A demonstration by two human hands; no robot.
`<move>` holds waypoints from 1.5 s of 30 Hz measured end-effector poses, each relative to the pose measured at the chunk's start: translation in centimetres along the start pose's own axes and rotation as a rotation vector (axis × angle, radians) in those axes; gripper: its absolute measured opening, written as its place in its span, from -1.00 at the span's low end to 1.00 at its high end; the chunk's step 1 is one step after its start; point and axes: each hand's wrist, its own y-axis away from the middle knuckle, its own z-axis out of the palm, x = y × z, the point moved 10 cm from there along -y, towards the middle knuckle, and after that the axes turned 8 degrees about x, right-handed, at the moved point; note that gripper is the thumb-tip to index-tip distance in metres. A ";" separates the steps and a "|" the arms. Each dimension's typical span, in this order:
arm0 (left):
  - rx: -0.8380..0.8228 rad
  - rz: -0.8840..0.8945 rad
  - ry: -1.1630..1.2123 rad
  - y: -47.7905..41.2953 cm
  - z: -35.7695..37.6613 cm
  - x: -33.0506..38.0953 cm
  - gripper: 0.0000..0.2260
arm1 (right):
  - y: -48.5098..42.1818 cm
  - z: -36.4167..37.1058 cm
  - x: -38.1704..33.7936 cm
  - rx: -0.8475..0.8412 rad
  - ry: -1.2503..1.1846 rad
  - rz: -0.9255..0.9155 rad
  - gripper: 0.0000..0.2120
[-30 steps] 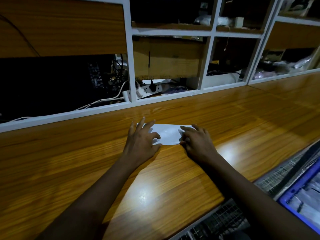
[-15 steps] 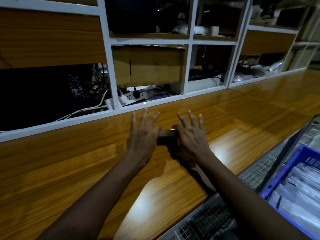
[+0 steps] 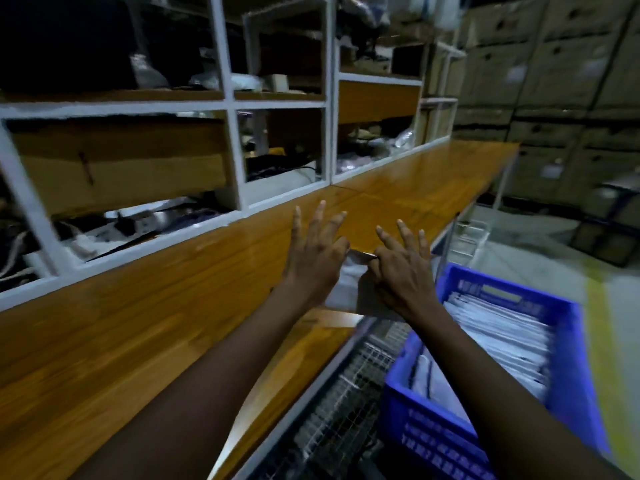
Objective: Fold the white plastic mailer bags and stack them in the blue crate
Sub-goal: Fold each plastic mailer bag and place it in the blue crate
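Mailer status: the folded mailer (image 3: 349,287) is held between the left hand (image 3: 311,263) and the right hand (image 3: 405,273). It sits over the near edge of the wooden counter (image 3: 138,341), just beside the blue crate (image 3: 433,434). Contact with the counter cannot be told because the frame is motion-blurred.

Fingers: the long fingers of both hands are straight and splayed, pointing away. One digit of the right hand is bent onto the mailer's top edge, so a pinch is read there. The left thumb is hidden, so the grip on that side cannot be told.

Step judged: transfer into the crate.
- The fold should be clamped at both side edges so it is not sprung open.
- The mailer should be carried level over the rim and set onto the stacked bags (image 3: 502,337).
- Its edges should be lined up with that row.
- The film is expected to be slick, so release is best delayed until it is seated.

Surface: the counter is glossy wood grain, with glare near its edge. A wire-mesh basket (image 3: 339,403) is seen below it, and the crate appears to be carried on it.

Room: dimly lit. White-framed shelving (image 3: 228,98) is packed with cables and clutter. Cardboard boxes (image 3: 554,81) are stacked at right. A yellow line (image 3: 602,313) is marked on the floor.
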 end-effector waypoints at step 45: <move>-0.949 0.590 0.178 15.4 34.0 31.9 0.32 | 31.0 16.0 30.1 -0.974 0.302 0.538 0.42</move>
